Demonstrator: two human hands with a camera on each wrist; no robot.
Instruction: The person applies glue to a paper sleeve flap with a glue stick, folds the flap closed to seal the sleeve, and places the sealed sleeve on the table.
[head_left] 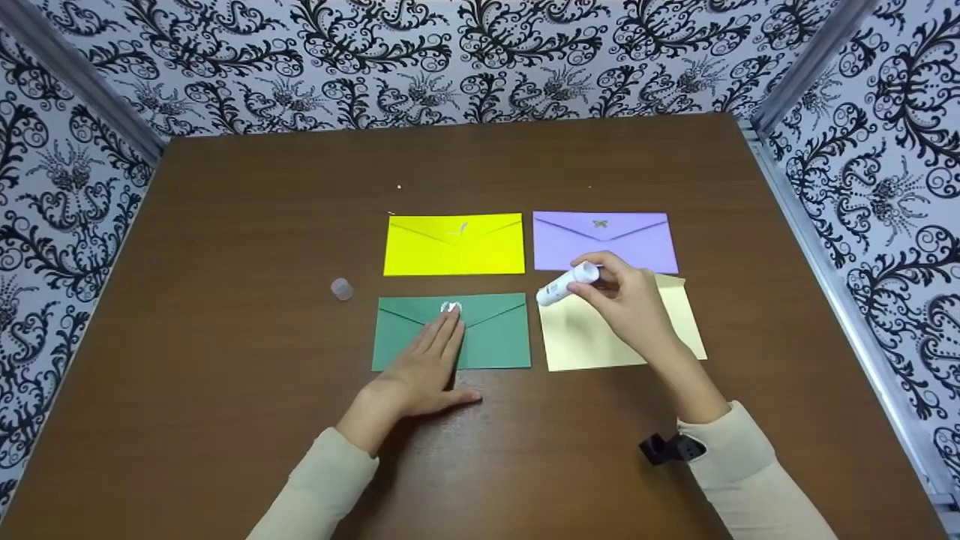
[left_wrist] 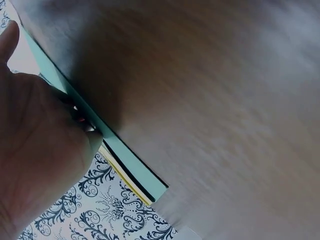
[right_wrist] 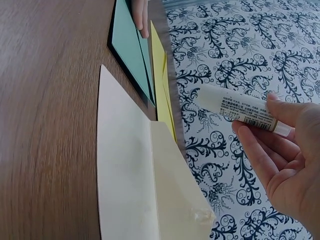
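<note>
My left hand [head_left: 424, 367] lies with straight fingers on the green envelope [head_left: 491, 330], thumb spread out over the table. Its fingertips press at a small white sticker [head_left: 451, 307] on the tip of the flap, partly covering it. In my right hand [head_left: 634, 300] a white glue stick [head_left: 559, 286] is gripped between thumb and fingers, tilted above the cream envelope [head_left: 592, 337]. The right wrist view shows that envelope's flap [right_wrist: 175, 185] unfolded, with a whitish smear [right_wrist: 202, 216] near its tip. Printed text and a barcode cover the stick's side.
Behind the green envelope lies a yellow envelope [head_left: 454, 255] with a small light mark on its flap. A purple envelope [head_left: 604, 244] beside it bears a butterfly ornament [head_left: 600, 223]. A translucent cap [head_left: 341, 289] sits on the brown table [head_left: 247, 337] to the left. Patterned walls [head_left: 450, 67] enclose the table.
</note>
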